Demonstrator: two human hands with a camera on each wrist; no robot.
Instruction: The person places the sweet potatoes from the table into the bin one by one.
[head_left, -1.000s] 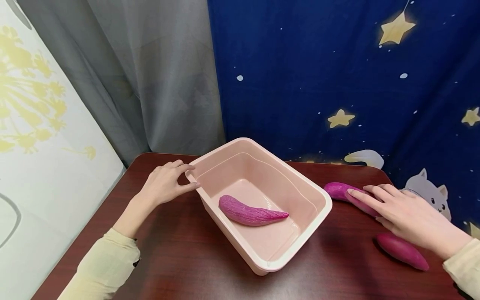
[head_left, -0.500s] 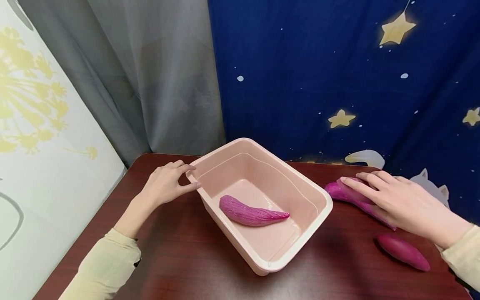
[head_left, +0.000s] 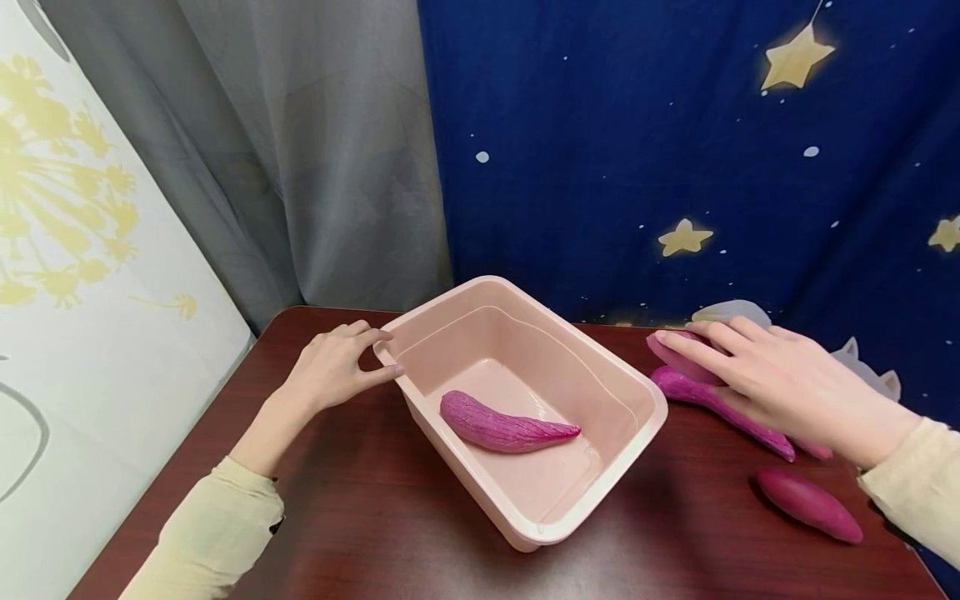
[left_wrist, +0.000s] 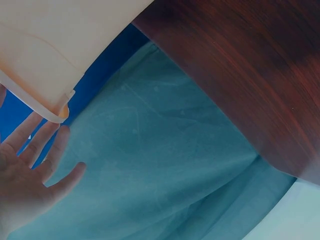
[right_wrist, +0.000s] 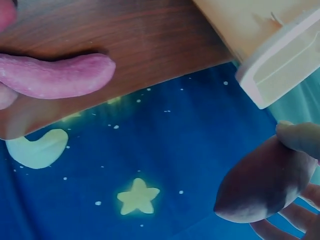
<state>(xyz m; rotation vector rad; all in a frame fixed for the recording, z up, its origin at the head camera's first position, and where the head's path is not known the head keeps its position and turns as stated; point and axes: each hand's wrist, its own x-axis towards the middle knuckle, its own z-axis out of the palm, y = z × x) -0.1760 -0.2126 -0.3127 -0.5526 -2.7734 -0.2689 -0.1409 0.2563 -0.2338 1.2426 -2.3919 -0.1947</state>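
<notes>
since a second ago the right hand (head_left: 780, 379) has risen off the table and drifted toward the tub, and the sweet potato (head_left: 678, 354) it covered is now lifted clear of the wood. fingers curl over the top of it, thumb side hidden from the head view; the right wrist view shows its blunt end (right_wrist: 265, 182) cradled against the fingertips (right_wrist: 297, 136), so the grip looks closed and secure, though how far the thumb wraps cannot be told. it hangs just right of the pink tub (head_left: 645, 396), near the rim, above a second sweet potato (head_left: 720, 404) lying on the table (head_left: 360, 508). a third (head_left: 810, 505) lies nearer the person, well apart from the tub. one more (head_left: 502, 423) already rests on the tub floor, slanted across the middle. left hand (head_left: 330, 367) has fingertips touching the tub's far-left corner, fingers nearly straight, steadying rather than gripping; the left wrist view shows them just under the rim (left_wrist: 47, 107). judgement: carry the held one level over the rim with room to spare, lower it into the bare floor beside the one inside, and keep the left hand braced so the tub does not slide.
</notes>
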